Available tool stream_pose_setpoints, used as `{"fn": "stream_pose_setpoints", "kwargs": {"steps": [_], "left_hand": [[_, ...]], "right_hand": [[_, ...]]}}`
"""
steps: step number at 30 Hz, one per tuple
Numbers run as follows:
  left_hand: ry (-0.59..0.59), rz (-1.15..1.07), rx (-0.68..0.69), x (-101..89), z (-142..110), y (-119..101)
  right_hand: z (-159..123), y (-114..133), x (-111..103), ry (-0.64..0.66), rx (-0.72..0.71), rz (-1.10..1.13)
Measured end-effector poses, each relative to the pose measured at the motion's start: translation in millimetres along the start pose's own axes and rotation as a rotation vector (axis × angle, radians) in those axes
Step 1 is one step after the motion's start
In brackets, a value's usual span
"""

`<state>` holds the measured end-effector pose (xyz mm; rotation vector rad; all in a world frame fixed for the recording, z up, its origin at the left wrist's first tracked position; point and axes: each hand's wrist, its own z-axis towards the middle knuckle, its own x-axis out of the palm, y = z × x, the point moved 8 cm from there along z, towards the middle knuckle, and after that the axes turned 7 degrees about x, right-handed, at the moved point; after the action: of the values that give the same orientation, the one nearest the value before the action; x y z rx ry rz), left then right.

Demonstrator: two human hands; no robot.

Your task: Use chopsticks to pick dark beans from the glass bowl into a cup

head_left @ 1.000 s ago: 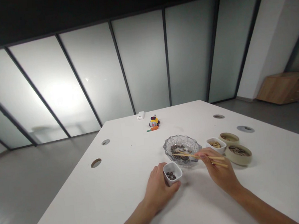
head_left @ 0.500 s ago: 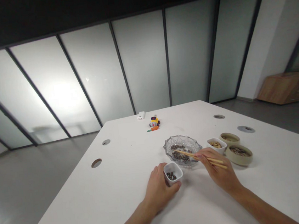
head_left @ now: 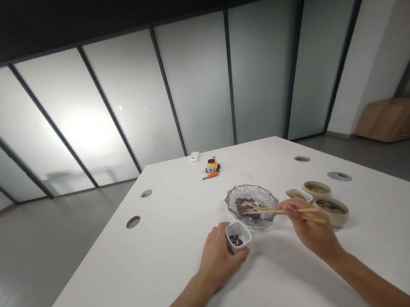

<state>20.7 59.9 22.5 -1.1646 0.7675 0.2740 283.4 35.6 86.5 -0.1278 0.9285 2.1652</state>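
Note:
My left hand (head_left: 221, 254) is wrapped round a small white square cup (head_left: 246, 239), which has several dark brown beans (head_left: 236, 240) at its bottom. With my right hand (head_left: 313, 230) I grip a pair of wooden chopsticks (head_left: 275, 211), their tips slightly apart. Those tips reach into a clear scalloped glass bowl (head_left: 232, 208), among dark beans (head_left: 245, 207) lying in it. Whether the tips pinch a bean is too small to tell. The glass bowl stands just beyond the white cup, on the white table (head_left: 169, 235).
Beside my right hand are another white bowl (head_left: 308, 195) with pale yellowish pieces and two beige round bowls (head_left: 344, 217), (head_left: 316, 184) holding small items. Farther back lie a toy carrot (head_left: 212, 175), a yellow toy vehicle (head_left: 212, 164) and a white box-like device (head_left: 194, 157). Round holes (head_left: 133, 222) pierce the tabletop.
My right hand has shifted to the right, and the chopsticks now lie flatter, with their tips more apart and farther right in the glass bowl. My left hand still holds the cup.

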Motion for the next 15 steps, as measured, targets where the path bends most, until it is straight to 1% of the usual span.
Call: {"fn": "stream_pose_setpoints", "kwargs": {"steps": [3, 8, 11, 15], "left_hand": [[0.004, 0.006, -0.005, -0.3, -0.5, 0.3], [0.012, 0.018, -0.017, 0.1, 0.2, -2.4], [0.014, 0.023, -0.016, 0.3, 0.0, -3.1], [0.010, 0.019, -0.016, 0.3, -1.0, -1.8]], "right_hand": [[2.7, 2.3, -1.4, 0.021, -0.021, 0.008], [4.6, 20.5, 1.9, 0.097, -0.105, 0.035], [4.6, 25.4, 0.7, 0.090, -0.134, 0.048], [4.1, 23.6, -2.7, 0.040, -0.149, 0.005]]}}
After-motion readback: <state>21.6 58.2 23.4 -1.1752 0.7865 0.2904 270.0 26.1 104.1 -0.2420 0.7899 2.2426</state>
